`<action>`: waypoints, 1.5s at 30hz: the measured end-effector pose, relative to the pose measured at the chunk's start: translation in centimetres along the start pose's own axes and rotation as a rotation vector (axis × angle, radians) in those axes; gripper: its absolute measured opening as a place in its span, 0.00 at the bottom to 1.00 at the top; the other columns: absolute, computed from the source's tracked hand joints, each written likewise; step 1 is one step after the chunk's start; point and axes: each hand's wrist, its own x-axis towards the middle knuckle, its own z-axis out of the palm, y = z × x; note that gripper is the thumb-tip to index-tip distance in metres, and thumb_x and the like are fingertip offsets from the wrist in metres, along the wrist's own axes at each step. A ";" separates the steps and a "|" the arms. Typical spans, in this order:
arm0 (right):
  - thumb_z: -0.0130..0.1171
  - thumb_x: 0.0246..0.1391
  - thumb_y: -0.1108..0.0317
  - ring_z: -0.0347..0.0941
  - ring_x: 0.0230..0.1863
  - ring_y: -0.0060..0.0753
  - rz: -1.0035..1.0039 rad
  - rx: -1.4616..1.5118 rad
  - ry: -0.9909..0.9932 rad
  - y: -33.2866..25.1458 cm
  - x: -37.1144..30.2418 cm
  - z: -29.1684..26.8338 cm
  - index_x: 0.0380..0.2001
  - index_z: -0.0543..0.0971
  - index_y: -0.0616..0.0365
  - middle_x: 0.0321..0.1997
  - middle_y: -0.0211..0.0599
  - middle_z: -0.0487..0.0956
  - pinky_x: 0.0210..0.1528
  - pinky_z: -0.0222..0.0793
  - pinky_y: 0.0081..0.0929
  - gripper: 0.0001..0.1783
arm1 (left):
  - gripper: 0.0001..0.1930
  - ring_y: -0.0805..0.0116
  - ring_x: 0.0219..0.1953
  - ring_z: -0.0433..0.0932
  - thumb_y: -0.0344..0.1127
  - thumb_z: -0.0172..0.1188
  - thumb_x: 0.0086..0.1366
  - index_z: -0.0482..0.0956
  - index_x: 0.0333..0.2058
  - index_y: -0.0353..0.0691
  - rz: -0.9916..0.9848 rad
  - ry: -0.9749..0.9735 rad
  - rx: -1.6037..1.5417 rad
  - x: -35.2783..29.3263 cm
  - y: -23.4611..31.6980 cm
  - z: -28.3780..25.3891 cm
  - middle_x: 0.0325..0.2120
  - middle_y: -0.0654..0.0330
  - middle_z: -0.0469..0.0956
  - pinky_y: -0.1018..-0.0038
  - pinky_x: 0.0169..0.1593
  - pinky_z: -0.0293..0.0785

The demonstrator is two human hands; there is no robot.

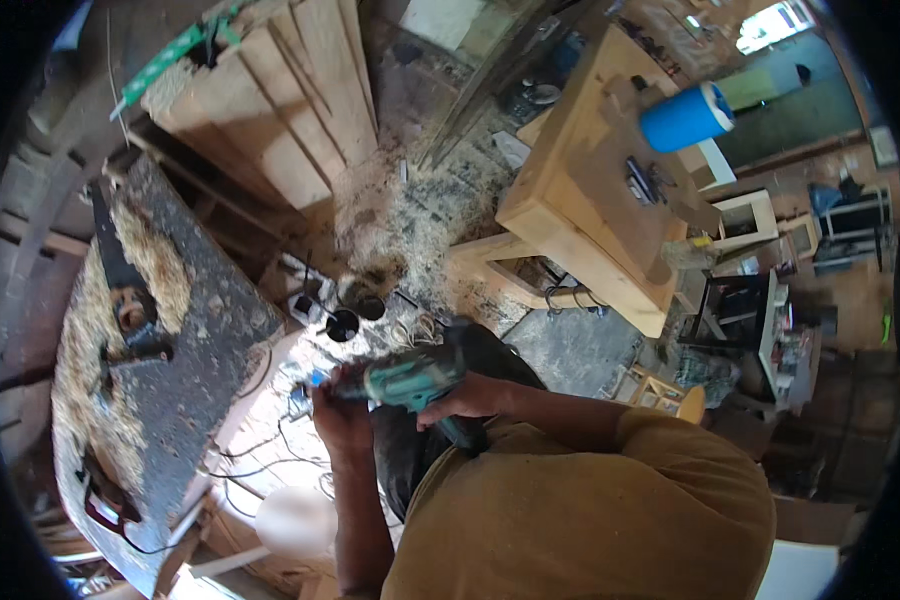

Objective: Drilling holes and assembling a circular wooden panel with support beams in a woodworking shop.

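In front of my body is a teal and black cordless drill (415, 382), lying roughly level with its front end to the left. My right hand (462, 402) is closed round its handle. My left hand (341, 418) is closed at the front end, around the chuck. A small blue piece (317, 379) shows just beyond my left fingers; it is too small to make out. Whether a bit sits in the chuck is hidden by the fingers.
To the left stands a dark workbench (205, 290) with wood shavings (155, 255), a handsaw (115, 250) and a corded tool (105, 510). Wooden boards (270, 100) lean at the far left. A wooden table (590, 170) at right carries a blue jug (682, 120). Cables (270, 455) trail below.
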 end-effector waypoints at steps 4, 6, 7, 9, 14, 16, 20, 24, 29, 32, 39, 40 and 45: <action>0.63 0.48 0.72 0.74 0.38 0.30 -0.441 -0.515 -0.099 -1.5 -0.4 1.5 0.43 0.75 0.61 0.36 0.35 0.79 0.44 0.70 0.31 0.17 | 0.15 0.62 0.36 0.73 0.43 0.43 0.69 0.69 0.27 0.42 0.151 0.065 -0.108 -3.3 -0.5 0.9 0.27 0.57 0.73 0.63 0.47 0.71; 0.66 0.44 0.67 0.74 0.42 0.35 -0.386 -0.545 -0.238 -2.0 -1.9 1.6 0.48 0.74 0.59 0.40 0.39 0.79 0.48 0.68 0.34 0.25 | 0.16 0.63 0.34 0.72 0.43 0.40 0.69 0.67 0.25 0.42 0.220 -0.034 -0.087 -4.7 -0.7 0.0 0.25 0.58 0.72 0.65 0.44 0.72; 0.67 0.42 0.65 0.74 0.44 0.38 -0.319 -0.684 -0.267 -2.3 -2.6 0.9 0.53 0.71 0.56 0.44 0.43 0.78 0.49 0.67 0.34 0.31 | 0.18 0.64 0.30 0.72 0.44 0.39 0.70 0.67 0.25 0.42 0.267 -0.025 -0.015 -5.6 -1.1 1.0 0.24 0.59 0.71 0.68 0.40 0.73; 0.63 0.45 0.61 0.75 0.45 0.41 -0.516 -0.599 -0.274 -3.6 -5.4 0.5 0.57 0.67 0.53 0.43 0.46 0.77 0.47 0.68 0.36 0.33 | 0.18 0.67 0.26 0.71 0.46 0.41 0.70 0.67 0.25 0.41 0.343 -0.007 -0.134 -7.8 -2.8 2.5 0.23 0.61 0.71 0.71 0.34 0.73; 0.61 0.46 0.59 0.75 0.44 0.46 -0.557 -0.515 -0.473 -4.1 -11.8 -3.1 0.56 0.66 0.50 0.42 0.48 0.77 0.45 0.68 0.38 0.32 | 0.17 0.69 0.24 0.69 0.47 0.44 0.70 0.68 0.27 0.41 0.431 -0.041 -0.212 -14.3 -8.8 4.8 0.22 0.63 0.69 0.73 0.32 0.72; 0.63 0.40 0.57 0.75 0.44 0.49 -0.448 -0.658 -0.568 -4.5 -13.9 -4.0 0.53 0.67 0.50 0.40 0.46 0.77 0.44 0.68 0.38 0.34 | 0.17 0.69 0.24 0.68 0.46 0.45 0.70 0.67 0.26 0.40 0.475 -0.034 -0.232 -16.8 -11.3 4.4 0.21 0.63 0.69 0.73 0.32 0.71; 0.63 0.38 0.56 0.76 0.41 0.51 -0.399 -0.666 -0.670 -2.5 -16.2 -5.2 0.51 0.68 0.51 0.37 0.46 0.77 0.41 0.69 0.41 0.33 | 0.16 0.73 0.21 0.63 0.43 0.46 0.69 0.65 0.25 0.41 0.602 0.151 -0.248 -21.4 -16.1 5.3 0.20 0.64 0.65 0.74 0.29 0.68; 0.61 0.43 0.58 0.77 0.40 0.47 -0.444 -0.749 -0.660 1.1 -18.8 -5.9 0.56 0.67 0.52 0.39 0.44 0.78 0.38 0.71 0.35 0.34 | 0.14 0.71 0.21 0.65 0.43 0.48 0.68 0.65 0.24 0.46 0.550 0.151 -0.427 -24.6 -20.2 5.0 0.17 0.66 0.64 0.71 0.31 0.69; 0.55 0.49 0.71 0.77 0.35 0.45 -0.195 -1.012 -0.810 3.5 -21.4 -4.8 0.55 0.69 0.55 0.40 0.43 0.78 0.36 0.72 0.32 0.26 | 0.15 0.66 0.22 0.67 0.46 0.46 0.69 0.65 0.27 0.43 0.623 0.449 -0.413 -29.1 -23.9 4.4 0.19 0.62 0.65 0.68 0.32 0.70; 0.56 0.48 0.71 0.77 0.34 0.45 -0.478 -1.086 -0.913 6.3 -22.1 -3.7 0.55 0.69 0.57 0.40 0.44 0.79 0.35 0.72 0.32 0.27 | 0.15 0.65 0.22 0.68 0.46 0.46 0.69 0.64 0.27 0.43 0.629 0.495 -0.502 -31.4 -26.2 -0.1 0.19 0.61 0.66 0.67 0.33 0.71; 0.59 0.44 0.74 0.76 0.32 0.48 -0.597 -0.918 -1.150 14.2 -24.7 5.5 0.52 0.70 0.67 0.36 0.49 0.79 0.32 0.71 0.33 0.27 | 0.12 0.63 0.28 0.73 0.45 0.54 0.64 0.68 0.33 0.42 0.869 0.223 -0.793 -41.5 -27.6 -7.8 0.23 0.58 0.72 0.60 0.43 0.72; 0.59 0.44 0.74 0.76 0.32 0.48 -0.597 -0.916 -1.216 15.8 -25.4 7.1 0.52 0.70 0.67 0.36 0.49 0.79 0.32 0.71 0.33 0.27 | 0.12 0.63 0.28 0.73 0.45 0.54 0.64 0.68 0.33 0.42 0.925 0.228 -0.823 -43.0 -28.4 -9.3 0.23 0.58 0.72 0.60 0.43 0.72; 0.58 0.44 0.72 0.75 0.28 0.46 -0.625 -1.111 -1.507 27.1 -31.9 18.3 0.52 0.71 0.64 0.30 0.46 0.77 0.29 0.70 0.35 0.27 | 0.08 0.63 0.30 0.74 0.36 0.60 0.57 0.70 0.31 0.43 1.026 0.187 -0.943 -54.0 -33.7 -22.5 0.24 0.61 0.73 0.62 0.55 0.65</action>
